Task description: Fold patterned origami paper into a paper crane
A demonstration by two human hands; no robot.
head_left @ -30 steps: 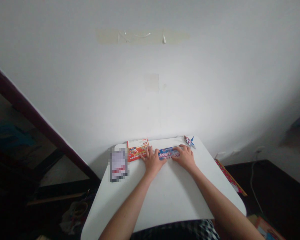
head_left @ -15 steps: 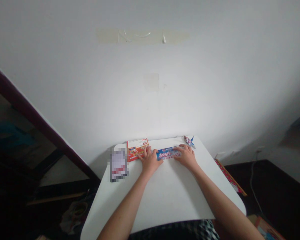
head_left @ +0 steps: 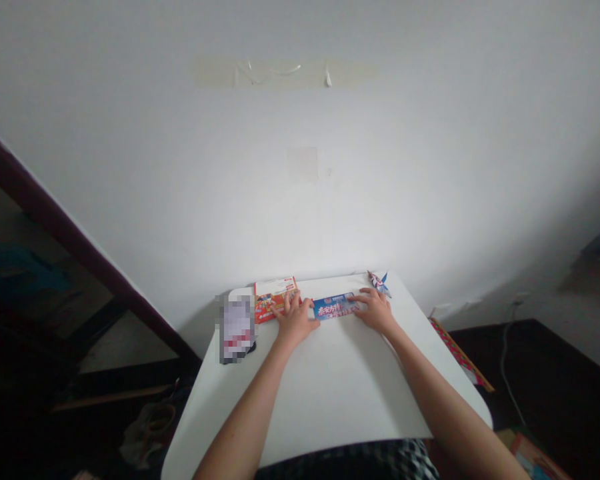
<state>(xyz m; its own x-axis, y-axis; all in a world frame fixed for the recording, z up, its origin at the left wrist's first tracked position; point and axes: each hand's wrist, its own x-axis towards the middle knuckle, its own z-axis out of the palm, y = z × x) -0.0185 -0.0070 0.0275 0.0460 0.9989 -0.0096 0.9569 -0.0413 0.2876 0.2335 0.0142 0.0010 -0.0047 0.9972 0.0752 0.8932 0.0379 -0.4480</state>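
Note:
A blue printed paper strip (head_left: 334, 307) with pink-and-white lettering lies flat on the white table (head_left: 340, 380). My left hand (head_left: 296, 319) rests at its left end, fingers spread, partly covering a red-and-white printed card (head_left: 273, 300). My right hand (head_left: 375, 311) touches the strip's right end with its fingers apart. Just beyond my right hand sits a small folded paper figure (head_left: 379, 283) in blue, white and red. At the table's left edge lies a phone-like flat object (head_left: 238, 330), its face blurred out.
Behind the table's far edge rises a white wall (head_left: 300, 220) with old tape marks (head_left: 285, 73). A patterned red item (head_left: 457, 353) leans beyond the right edge. Left stands a dark purple frame (head_left: 80, 240). A cable (head_left: 503, 360) hangs at the right.
My left hand has slid slightly left and the blue strip has shifted a little left too. My right hand's fingers have eased back, leaving more of the strip showing.

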